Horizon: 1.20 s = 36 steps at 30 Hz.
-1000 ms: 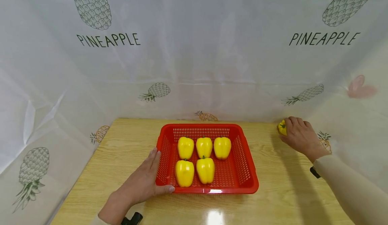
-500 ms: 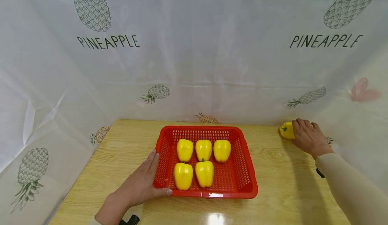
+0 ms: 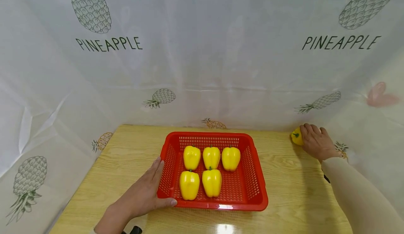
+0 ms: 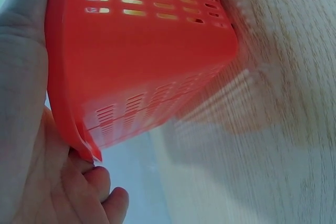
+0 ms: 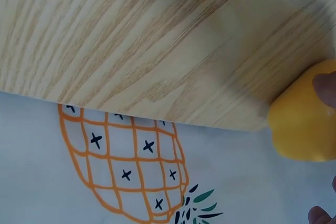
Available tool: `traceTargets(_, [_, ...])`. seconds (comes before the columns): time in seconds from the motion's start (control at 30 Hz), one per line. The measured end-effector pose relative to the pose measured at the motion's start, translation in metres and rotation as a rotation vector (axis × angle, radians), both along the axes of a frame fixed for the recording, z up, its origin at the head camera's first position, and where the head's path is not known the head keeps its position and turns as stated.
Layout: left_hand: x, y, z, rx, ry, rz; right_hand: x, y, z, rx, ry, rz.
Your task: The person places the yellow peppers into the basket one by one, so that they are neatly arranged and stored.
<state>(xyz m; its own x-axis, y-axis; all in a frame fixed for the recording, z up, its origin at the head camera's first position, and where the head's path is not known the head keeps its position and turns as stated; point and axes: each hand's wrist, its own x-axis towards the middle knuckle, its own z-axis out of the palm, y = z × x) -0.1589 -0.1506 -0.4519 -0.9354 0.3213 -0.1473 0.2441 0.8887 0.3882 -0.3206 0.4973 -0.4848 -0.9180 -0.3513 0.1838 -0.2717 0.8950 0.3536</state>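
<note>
A red plastic basket (image 3: 260, 178) with slotted walls stands on the wooden table, holding several yellow bell peppers (image 3: 212, 183) in two rows. My left hand (image 3: 140, 193) rests on its near left corner, fingers straight along the left rim and thumb along the front rim. In the left wrist view, the basket's outer corner (image 4: 136, 45) sits beside that hand. At the table's far right corner, my right hand (image 3: 317, 143) holds another yellow bell pepper (image 3: 296, 136), partly hidden by the fingers. The right wrist view shows a thumb (image 5: 326, 88) on this pepper (image 5: 299, 129).
A pale curtain (image 3: 221, 52) printed with pineapples hangs along the back and both sides of the table. The table's (image 3: 277, 188) far edge meets it just behind the right hand. Bare wood shows between the basket and the right hand.
The right hand first covered most of the pepper, then shifted slightly, showing its stem end, and stays at the far right corner. The left hand keeps its place on the basket.
</note>
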Motion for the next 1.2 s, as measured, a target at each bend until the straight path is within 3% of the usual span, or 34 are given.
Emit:
traceTargets(0.2, [-0.001, -0.001, -0.001, 0.002, -0.007, 0.006, -0.003, -0.001, -0.004, -0.004, -0.033, -0.009])
traceTargets(0.5, [0.000, 0.001, -0.003, 0.006, -0.022, 0.026, 0.006, 0.004, -0.007, 0.011, -0.078, -0.033])
traceTargets(0.97, [0.000, -0.001, 0.000, 0.017, -0.019, 0.003, 0.024, 0.001, -0.009, -0.104, -0.017, -0.020])
traceTargets(1.2, [-0.001, -0.002, -0.002, 0.011, -0.014, -0.008, 0.034, -0.006, -0.011, -0.099, 0.037, -0.017])
